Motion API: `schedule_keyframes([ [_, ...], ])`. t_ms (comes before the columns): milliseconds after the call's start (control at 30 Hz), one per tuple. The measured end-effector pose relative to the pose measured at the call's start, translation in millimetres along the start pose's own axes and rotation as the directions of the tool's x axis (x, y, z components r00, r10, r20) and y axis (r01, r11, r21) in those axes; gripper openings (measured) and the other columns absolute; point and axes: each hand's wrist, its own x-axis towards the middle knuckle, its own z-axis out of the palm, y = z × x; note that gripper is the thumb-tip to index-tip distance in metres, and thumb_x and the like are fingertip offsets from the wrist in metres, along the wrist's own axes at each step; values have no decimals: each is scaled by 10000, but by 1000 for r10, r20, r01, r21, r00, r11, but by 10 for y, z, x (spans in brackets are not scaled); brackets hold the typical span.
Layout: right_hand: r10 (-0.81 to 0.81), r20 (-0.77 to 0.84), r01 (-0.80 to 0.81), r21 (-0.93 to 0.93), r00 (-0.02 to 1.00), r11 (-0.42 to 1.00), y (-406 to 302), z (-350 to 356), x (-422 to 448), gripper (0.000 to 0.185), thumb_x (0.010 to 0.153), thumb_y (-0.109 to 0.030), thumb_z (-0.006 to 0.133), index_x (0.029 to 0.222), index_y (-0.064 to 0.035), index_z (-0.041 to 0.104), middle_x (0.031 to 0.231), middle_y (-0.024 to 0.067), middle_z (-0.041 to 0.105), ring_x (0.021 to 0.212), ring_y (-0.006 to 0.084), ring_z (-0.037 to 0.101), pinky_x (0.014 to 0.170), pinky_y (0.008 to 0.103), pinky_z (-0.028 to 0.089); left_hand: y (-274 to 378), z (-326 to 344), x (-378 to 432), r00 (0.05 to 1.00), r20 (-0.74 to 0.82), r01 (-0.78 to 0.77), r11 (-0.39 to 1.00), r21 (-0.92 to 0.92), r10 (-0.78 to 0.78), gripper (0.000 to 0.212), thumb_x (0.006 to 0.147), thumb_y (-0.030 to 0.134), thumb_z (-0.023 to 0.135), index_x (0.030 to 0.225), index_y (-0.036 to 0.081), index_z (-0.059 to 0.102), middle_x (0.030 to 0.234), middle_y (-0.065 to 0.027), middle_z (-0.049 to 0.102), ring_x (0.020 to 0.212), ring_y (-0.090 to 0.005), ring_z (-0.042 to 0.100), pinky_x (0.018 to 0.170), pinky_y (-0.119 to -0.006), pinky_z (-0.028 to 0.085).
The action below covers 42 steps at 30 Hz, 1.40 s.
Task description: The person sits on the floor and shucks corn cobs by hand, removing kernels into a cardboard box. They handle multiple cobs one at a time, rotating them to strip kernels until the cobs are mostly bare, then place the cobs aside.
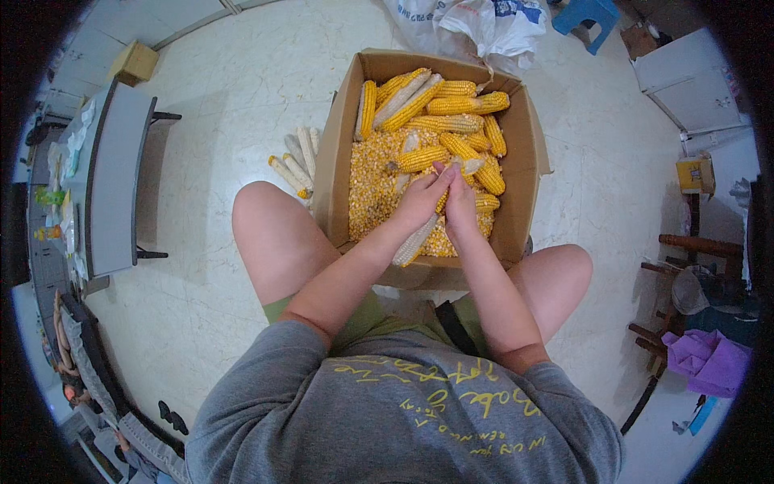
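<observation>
A partly shelled corn cob (418,240) slants between my hands, its lower end pale and bare of kernels, with some yellow ones left on it. My left hand (425,198) grips it, and my right hand (461,202) closes on its upper part, the thumbs meeting there. Both hands are over a cardboard box (331,163) between my knees. Loose kernels (378,181) cover the box's left side and front. Whole and partly shelled ears of corn (456,124) are heaped at the back and right. The fingers hide much of the held cob.
Several stripped cobs (296,157) lie on the floor left of the box. Behind it are white plastic bags (471,24) and a blue plastic stool (585,21). A table (121,181) stands at left. Wooden furniture with a purple cloth (707,360) is at right. Other people appear at lower left.
</observation>
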Motion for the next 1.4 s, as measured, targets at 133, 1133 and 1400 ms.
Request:
schedule_keyframes([
  [133, 102, 1, -102, 81, 995, 991, 33, -13, 8, 468, 828, -365, 413, 989, 66, 501, 1002, 115, 520, 921, 167, 473, 819, 253, 341, 254, 11, -144, 996, -73, 71, 981, 181, -58, 487, 848, 377, 314, 939, -49, 532, 875, -162, 567, 823, -212, 530, 733, -305, 387],
  [1133, 107, 337, 65, -463, 935, 884, 225, -211, -336, 544, 818, -408, 411, 1155, 9, 315, 1029, 87, 466, 915, 148, 449, 765, 267, 384, 118, 29, -28, 929, -359, -137, 985, -102, 92, 518, 835, 442, 329, 825, -26, 550, 747, -103, 557, 684, -153, 525, 615, -239, 403],
  [1400, 327, 349, -227, -299, 878, 927, 223, -138, -365, 366, 805, -351, 470, 945, -15, 430, 813, 61, 508, 697, 140, 493, 601, 281, 420, 84, -84, -24, 971, -44, 146, 724, -674, -236, 429, 844, 391, 292, 794, 24, 509, 652, -77, 525, 549, -163, 492, 503, -265, 408],
])
